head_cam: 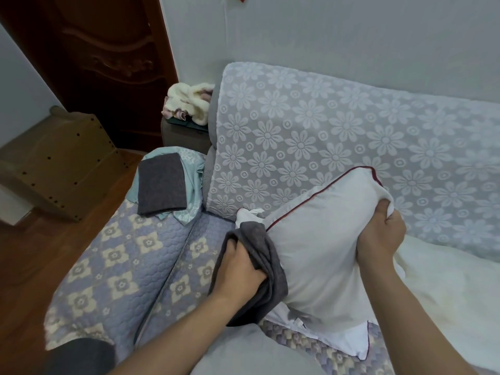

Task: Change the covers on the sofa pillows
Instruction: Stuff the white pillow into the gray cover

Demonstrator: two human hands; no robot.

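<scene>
Low in the frame, two bare forearms reach up from the bottom edge toward a white pillow with dark red piping, which stands tilted on the sofa seat right of centre. The left hand grips a bunched dark grey cover at the pillow's lower left side; its fingers are curled tightly into the cloth, and the cover wraps around that end of the pillow. The right hand clutches the pillow's upper right corner, fingers closed on a fold of the white fabric. A loose white flap with red edging lies under the pillow toward the bottom of the frame.

Farther back, at centre left, a folded dark grey cloth rests on a light blue patterned fabric on the seat. Behind it all rises the sofa back with its pale flower pattern. At upper left stand a dark wooden door and a fluffy cream bundle.
</scene>
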